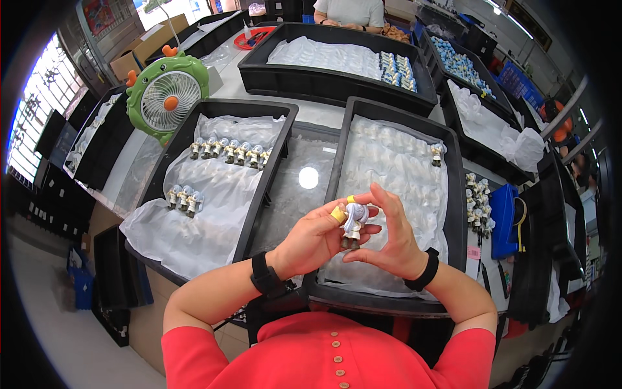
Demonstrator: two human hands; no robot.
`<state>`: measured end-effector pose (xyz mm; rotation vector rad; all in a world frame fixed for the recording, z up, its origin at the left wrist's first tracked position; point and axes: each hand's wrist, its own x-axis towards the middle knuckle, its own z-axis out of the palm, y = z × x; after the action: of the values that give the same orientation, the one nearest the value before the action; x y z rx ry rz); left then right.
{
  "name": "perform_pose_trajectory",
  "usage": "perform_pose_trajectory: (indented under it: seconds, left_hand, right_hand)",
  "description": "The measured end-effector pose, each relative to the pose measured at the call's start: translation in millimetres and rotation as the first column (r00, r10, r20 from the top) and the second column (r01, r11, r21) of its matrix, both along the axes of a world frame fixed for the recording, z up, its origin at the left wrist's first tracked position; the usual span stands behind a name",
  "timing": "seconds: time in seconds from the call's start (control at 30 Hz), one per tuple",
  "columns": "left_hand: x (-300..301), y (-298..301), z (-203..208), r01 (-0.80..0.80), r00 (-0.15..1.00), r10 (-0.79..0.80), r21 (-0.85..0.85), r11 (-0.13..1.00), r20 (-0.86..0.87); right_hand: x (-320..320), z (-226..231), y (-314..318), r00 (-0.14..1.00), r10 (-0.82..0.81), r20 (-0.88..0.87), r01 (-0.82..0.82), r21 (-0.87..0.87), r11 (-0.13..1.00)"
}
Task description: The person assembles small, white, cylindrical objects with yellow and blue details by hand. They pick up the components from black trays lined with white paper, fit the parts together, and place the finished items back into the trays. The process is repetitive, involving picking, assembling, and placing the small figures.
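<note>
In front of my chest, over the front of the right-hand tray, my left hand [314,235] grips a small figurine [354,225] with pale lilac hair, a whitish body and dark feet. Yellow coverings [338,214] wrap fingertips of that hand. My right hand [393,241] curves around the figurine's right side, thumb and fingers spread apart. Its thumb lies close to the figurine's feet; whether it touches them I cannot tell. Beneath both hands, the black tray [457,227] is lined with white plastic sheet, and one similar figurine [437,154] lies near its far right corner.
Another lined black tray [285,129] on the left holds several figurines [233,151]. More figurines [478,201] cluster right of my tray, beside a blue bin [505,220]. A green fan [165,97] stands back left. Beyond the far tray [337,81] sits another person [350,11].
</note>
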<state>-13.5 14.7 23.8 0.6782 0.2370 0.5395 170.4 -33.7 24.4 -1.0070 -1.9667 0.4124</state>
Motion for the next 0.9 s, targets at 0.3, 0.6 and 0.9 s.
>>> perform_pose_trajectory:
  seconds: [0.3, 0.6, 0.9]
  left_hand:
    - [2.2, 1.3, 0.0, 0.037, 0.998, -0.035, -0.041, 0.998, 0.045]
    - [2.4, 1.9, -3.4, -0.010, 1.000, 0.009, -0.064, 0.998, -0.006]
    - [0.9, 4.8, -8.8, 0.024, 1.000, -0.024, -0.068, 0.997, 0.012]
  right_hand:
    - [1.8, 2.7, -0.1, 1.000, -0.006, 0.011, 0.006, 0.011, 1.000]
    - [4.2, 0.7, 1.3, 1.000, -0.016, 0.023, 0.017, -0.013, 1.000]
    - [4.8, 2.1, 1.3, 0.999, -0.031, 0.026, 0.031, -0.026, 0.999]
